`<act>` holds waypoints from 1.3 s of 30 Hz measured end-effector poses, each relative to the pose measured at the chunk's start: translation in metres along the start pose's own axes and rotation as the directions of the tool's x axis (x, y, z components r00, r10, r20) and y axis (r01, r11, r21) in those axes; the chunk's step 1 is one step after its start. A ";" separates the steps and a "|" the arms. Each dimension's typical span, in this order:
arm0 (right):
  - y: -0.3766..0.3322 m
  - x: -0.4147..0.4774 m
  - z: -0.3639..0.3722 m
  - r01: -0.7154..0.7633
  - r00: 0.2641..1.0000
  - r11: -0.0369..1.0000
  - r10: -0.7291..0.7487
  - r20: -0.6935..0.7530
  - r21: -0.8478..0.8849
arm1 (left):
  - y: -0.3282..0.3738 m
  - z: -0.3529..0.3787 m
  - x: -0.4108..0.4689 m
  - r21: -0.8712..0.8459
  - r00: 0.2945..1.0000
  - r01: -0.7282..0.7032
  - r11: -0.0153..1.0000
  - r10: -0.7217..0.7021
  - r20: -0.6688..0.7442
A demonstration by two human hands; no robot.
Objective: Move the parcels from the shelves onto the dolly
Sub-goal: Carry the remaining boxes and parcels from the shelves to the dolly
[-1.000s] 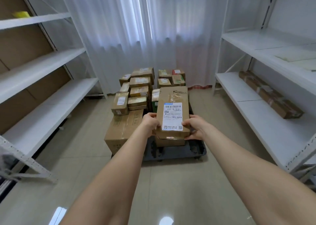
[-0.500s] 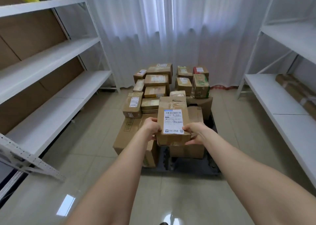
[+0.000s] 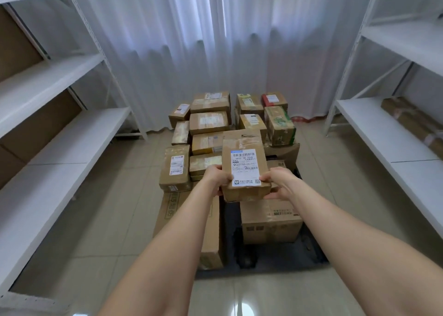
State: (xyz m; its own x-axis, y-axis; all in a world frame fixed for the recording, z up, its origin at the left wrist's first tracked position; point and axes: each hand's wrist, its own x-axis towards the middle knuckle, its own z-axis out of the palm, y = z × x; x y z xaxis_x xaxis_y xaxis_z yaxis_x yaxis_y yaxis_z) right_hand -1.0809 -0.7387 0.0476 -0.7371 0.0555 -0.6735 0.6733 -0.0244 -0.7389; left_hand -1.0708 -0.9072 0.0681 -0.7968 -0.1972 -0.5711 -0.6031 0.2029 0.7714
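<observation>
I hold a brown cardboard parcel (image 3: 244,167) with a white barcode label in both hands, above the loaded dolly. My left hand (image 3: 217,177) grips its near left corner and my right hand (image 3: 279,182) grips its near right corner. The dark dolly (image 3: 314,255) stands on the floor ahead, piled with several brown parcels; a large carton (image 3: 271,222) sits just below the held parcel and a long carton (image 3: 211,231) lies under my left forearm. Long brown parcels (image 3: 414,123) remain on the right shelf.
White metal shelving (image 3: 60,147) lines the left side and more white shelves (image 3: 393,133) line the right. A white curtain (image 3: 215,40) hangs behind the dolly. Tiled floor runs between the shelves and around the dolly.
I have stepped closer to the dolly and turned left; the parcel stays in both hands and is now farther out over the pile. The right shelf's long parcels slid toward the frame edge.
</observation>
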 end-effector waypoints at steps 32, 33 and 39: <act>-0.030 0.341 -0.156 -0.126 0.938 0.925 0.229 -0.260 0.358 | 0.094 0.242 0.309 0.672 0.991 -0.111 0.732 0.133 0.018; -0.024 0.353 -0.154 -0.135 0.937 0.928 0.234 -0.260 0.348 | 0.090 0.246 0.322 0.695 0.989 -0.112 0.711 0.149 0.007; 0.015 0.429 -0.144 -0.170 0.940 0.926 0.255 -0.227 0.338 | 0.059 0.267 0.391 0.784 0.961 -0.143 0.604 0.275 -0.037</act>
State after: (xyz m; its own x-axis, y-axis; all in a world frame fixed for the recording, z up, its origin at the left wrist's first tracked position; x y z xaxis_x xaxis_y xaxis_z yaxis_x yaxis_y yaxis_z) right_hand -1.3787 -0.5715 -0.2494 -0.5077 0.2722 -0.8174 0.7293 -0.3692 -0.5760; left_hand -1.4274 -0.7163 -0.1850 -0.9300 -0.1689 -0.3264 -0.2788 0.9029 0.3271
